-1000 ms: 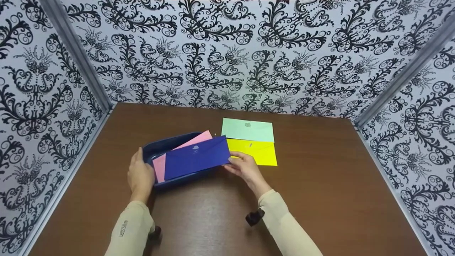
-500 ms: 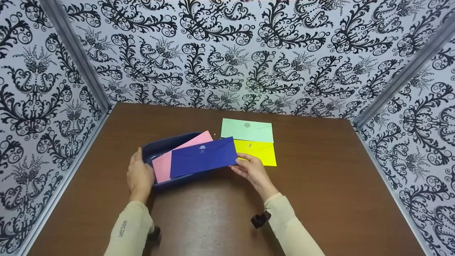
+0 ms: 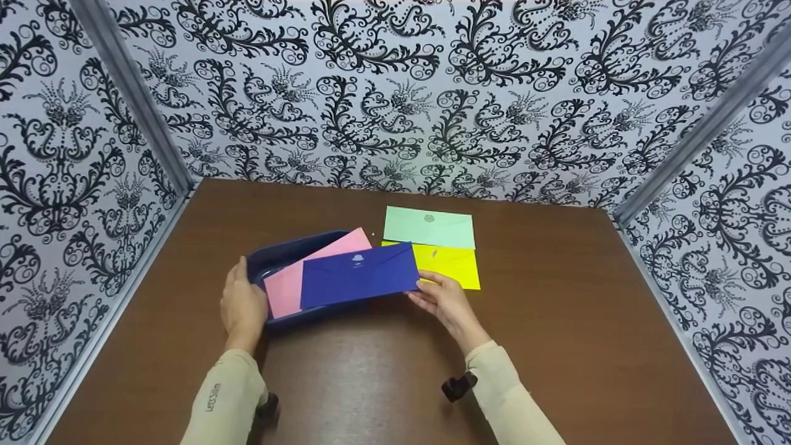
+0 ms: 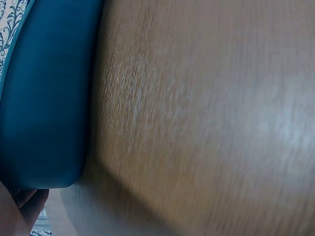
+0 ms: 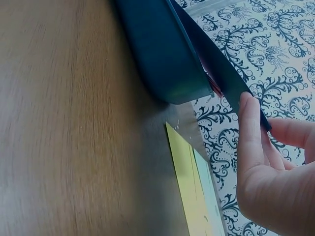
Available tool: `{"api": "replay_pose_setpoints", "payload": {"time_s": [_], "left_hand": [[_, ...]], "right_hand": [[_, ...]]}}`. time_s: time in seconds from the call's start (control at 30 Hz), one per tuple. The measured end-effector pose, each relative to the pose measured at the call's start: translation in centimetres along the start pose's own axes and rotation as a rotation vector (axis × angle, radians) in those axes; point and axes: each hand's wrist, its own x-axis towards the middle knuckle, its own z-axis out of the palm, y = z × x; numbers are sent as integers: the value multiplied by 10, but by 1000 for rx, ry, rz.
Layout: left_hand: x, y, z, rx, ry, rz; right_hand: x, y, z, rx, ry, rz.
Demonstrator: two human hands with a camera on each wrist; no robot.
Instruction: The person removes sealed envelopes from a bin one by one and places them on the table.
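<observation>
A dark blue envelope (image 3: 359,275) with a small pale emblem slants over the right part of a navy plastic bin (image 3: 290,245). My right hand (image 3: 446,303) pinches its right end between thumb and fingers. In the right wrist view the envelope (image 5: 231,81) appears almost edge-on, raised above the bin's rim, with the fingers of my right hand (image 5: 256,152) on its near end. Pink envelopes (image 3: 283,290) lie in the bin, partly hidden under the blue one. My left hand (image 3: 243,303) holds the bin's left end; the bin's outer wall (image 4: 49,93) fills the left wrist view's left side.
Right of the bin, a yellow envelope (image 3: 454,267) lies on the brown table (image 3: 556,309), a mint green envelope (image 3: 429,227) just behind it. Patterned panels (image 3: 395,93) enclose the table at the back and both sides.
My right hand has drawn the dark blue envelope to the right, uncovering more of the pink at its left. The left hand and the bin have stayed in place.
</observation>
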Motion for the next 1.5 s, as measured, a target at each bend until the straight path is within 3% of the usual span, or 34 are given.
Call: {"api": "replay_pose_setpoints", "payload": {"time_s": [0.87, 1.5], "left_hand": [[1, 1, 0, 0, 10, -9], [0, -1, 0, 5, 1, 3]], "right_hand": [[-14, 10, -38, 33, 21, 0], [-39, 14, -76, 53, 54, -16]]}}
